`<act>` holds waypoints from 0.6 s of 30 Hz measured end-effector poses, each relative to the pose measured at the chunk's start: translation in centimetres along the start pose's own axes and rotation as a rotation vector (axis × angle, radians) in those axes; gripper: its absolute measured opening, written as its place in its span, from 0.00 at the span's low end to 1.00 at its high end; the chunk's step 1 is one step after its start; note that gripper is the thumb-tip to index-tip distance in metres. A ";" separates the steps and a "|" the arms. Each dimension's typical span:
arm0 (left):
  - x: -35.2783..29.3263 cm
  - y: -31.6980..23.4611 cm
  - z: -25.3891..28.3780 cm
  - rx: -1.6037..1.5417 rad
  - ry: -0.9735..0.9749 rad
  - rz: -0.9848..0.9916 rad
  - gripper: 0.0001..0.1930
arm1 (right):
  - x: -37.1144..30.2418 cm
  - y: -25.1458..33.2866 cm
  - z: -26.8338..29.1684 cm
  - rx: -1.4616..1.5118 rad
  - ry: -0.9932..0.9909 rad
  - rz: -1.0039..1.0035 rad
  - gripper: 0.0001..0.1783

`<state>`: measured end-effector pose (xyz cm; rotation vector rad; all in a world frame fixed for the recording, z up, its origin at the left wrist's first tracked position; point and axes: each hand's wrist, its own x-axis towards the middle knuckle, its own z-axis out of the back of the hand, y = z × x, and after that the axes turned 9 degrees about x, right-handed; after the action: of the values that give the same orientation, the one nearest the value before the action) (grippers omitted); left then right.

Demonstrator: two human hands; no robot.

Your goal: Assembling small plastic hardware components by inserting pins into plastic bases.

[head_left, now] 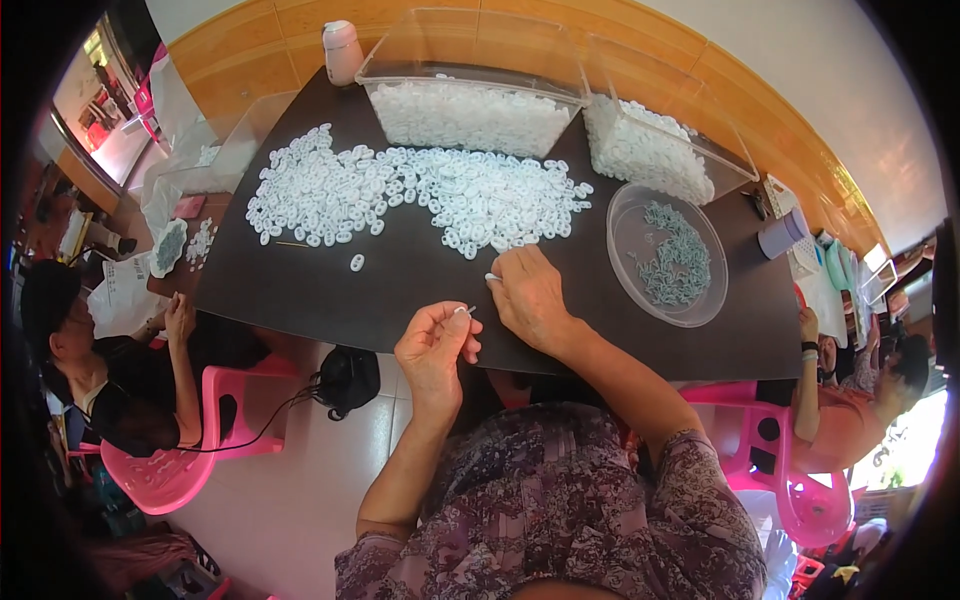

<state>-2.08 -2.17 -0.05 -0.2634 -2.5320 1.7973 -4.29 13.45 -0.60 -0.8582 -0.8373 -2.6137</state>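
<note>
My left hand (432,350) is raised over the table's near edge, thumb and fingertips pinching a small white piece (461,311) with a thin greyish bit sticking out of it. Close by on the right, my right hand (530,298) is closed, with a small white oval piece (492,277) showing at its fingertips. Just beyond the right hand spreads a pile of white oval pieces with holes (500,200). A second such heap (315,190) joins it on the left. One white oval piece (357,262) lies apart in front of the heaps.
Clear bins of white pieces (470,120) (650,150) stand at the back of the dark table (590,335). A round clear tray (618,250) of small grey-green pieces (680,255) sits right. Beyond are a pink bottle (342,53) and purple cup (782,234). People sit left and right.
</note>
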 end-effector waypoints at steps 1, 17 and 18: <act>0.1 0.1 0.0 -0.008 0.011 -0.007 0.07 | -0.3 0.1 0.3 0.057 0.032 -0.048 0.08; -0.7 -0.4 -1.2 0.075 0.005 -0.038 0.08 | -1.6 1.8 3.5 1.168 0.059 -0.798 0.08; -0.7 -0.2 -1.2 0.089 0.011 -0.045 0.08 | -1.7 1.8 3.4 1.171 0.059 -0.799 0.08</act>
<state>-1.26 -1.28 0.61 -0.2108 -2.4223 1.8805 -0.60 14.16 1.43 -0.0744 -2.6462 -1.9154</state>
